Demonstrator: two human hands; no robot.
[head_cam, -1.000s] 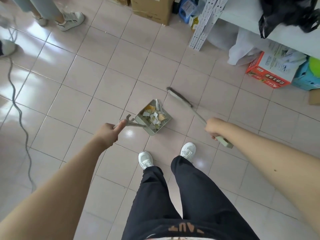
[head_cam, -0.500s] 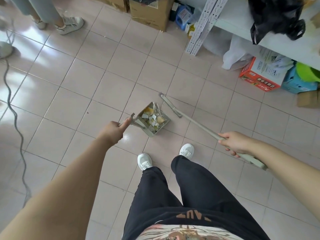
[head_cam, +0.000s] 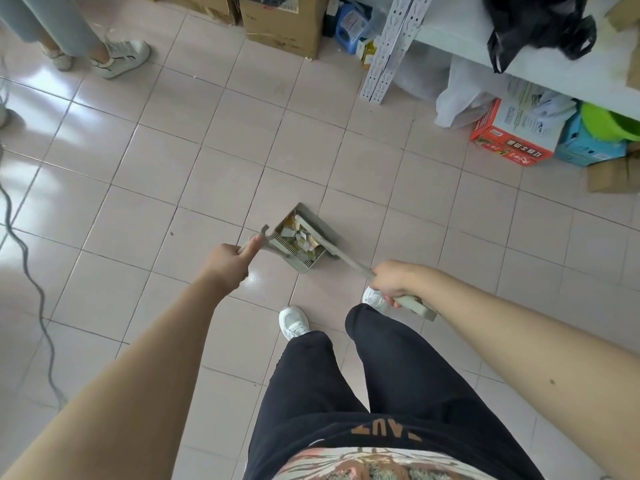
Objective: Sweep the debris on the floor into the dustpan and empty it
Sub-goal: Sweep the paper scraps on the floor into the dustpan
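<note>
A grey-green dustpan point(head_cam: 329, 230) sits on the tiled floor just ahead of my feet, with paper scraps and yellow debris point(head_cam: 298, 237) piled inside it. My left hand point(head_cam: 230, 259) grips the dustpan's handle, thumb stretched along it. My right hand point(head_cam: 391, 280) holds the long grey-green broom handle point(head_cam: 349, 259) near its end. The broom's head point(head_cam: 311, 228) lies over the right side of the dustpan, on top of the debris.
A metal shelf point(head_cam: 450, 26) with a black bag point(head_cam: 540, 26) stands at the right, boxes point(head_cam: 512, 140) and a white bag beneath it. Cardboard boxes point(head_cam: 280, 26) line the back. Another person's feet point(head_cam: 117, 58) are far left. A cable point(head_cam: 31, 271) trails along the left.
The broom head has swung left from the floor beside the dustpan onto the pan. My right hand has drawn in closer to my body. The left hand keeps its hold.
</note>
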